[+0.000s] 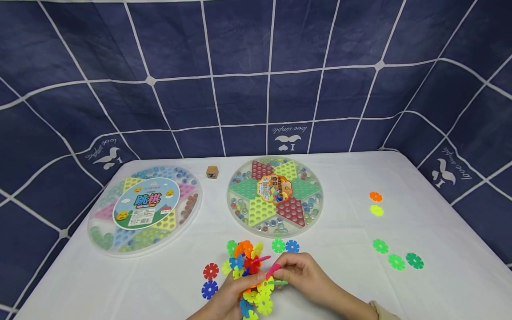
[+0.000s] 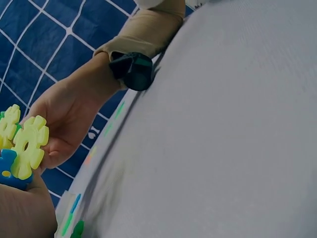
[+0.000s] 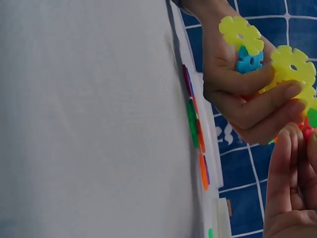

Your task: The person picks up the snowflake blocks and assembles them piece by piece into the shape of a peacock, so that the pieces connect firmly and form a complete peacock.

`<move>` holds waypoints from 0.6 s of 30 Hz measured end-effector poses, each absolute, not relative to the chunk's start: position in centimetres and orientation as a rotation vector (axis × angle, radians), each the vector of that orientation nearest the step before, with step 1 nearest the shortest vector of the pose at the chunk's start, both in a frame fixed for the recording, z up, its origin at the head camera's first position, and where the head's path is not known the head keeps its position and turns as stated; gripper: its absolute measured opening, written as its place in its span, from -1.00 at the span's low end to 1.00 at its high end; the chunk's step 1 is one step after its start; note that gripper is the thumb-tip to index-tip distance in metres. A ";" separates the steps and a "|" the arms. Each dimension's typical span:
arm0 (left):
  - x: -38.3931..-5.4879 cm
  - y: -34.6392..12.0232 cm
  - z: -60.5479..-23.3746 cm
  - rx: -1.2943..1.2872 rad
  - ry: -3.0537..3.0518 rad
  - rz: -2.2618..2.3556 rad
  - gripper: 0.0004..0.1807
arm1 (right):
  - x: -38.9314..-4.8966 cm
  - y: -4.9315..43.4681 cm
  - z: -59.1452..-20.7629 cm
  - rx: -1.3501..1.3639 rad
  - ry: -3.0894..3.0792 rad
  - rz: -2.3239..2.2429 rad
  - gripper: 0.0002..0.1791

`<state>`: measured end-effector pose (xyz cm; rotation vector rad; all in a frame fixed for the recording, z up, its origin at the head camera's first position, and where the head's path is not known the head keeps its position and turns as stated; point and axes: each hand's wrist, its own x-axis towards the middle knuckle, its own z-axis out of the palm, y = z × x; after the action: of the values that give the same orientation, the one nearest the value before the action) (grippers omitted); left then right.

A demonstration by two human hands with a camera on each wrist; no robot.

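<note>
My left hand (image 1: 231, 293) grips a cluster of interlocked plastic snowflake discs (image 1: 252, 263) in yellow, orange, blue, red, pink and green, low in the head view. Just to its right, my right hand (image 1: 301, 274) pinches a pink disc (image 1: 273, 270) edge-on against the cluster. Beside that pink piece a green disc (image 1: 278, 282) sticks out sideways. In the left wrist view, yellow discs (image 2: 30, 148) and a blue one cover part of my right hand. The right wrist view shows my left fingers (image 3: 277, 106) curled round the cluster, below a light blue disc (image 3: 249, 60).
Loose discs lie left of the hands, a red one (image 1: 210, 271) above a blue one (image 1: 210, 289). Beyond the hands are a green (image 1: 278, 245) and a blue disc; several more lie right. Two round Chinese checkers sets (image 1: 188, 231) (image 1: 276, 231) and a wooden block (image 1: 212, 172) stand farther back.
</note>
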<state>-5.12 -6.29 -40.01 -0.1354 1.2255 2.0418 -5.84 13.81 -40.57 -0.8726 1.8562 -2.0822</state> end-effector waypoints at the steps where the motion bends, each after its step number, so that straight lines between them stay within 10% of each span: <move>1: -5.1 -6.3 -40.0 -0.141 1.229 2.035 -0.53 | -5.8 13.8 -40.5 -0.880 1.878 -2.065 -0.87; 9: -5.2 -6.4 -39.9 -0.183 1.273 2.089 -0.31 | -7.4 16.0 -38.6 -0.792 2.136 -1.846 -0.76; 18: -5.4 -6.5 -39.7 -0.081 1.145 2.161 -0.33 | -13.5 30.1 -35.8 -0.168 2.864 -1.443 -0.65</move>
<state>-5.42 -6.53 -39.70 -0.0810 1.1454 2.1613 -13.52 30.15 -35.85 -0.1676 2.8638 -1.4432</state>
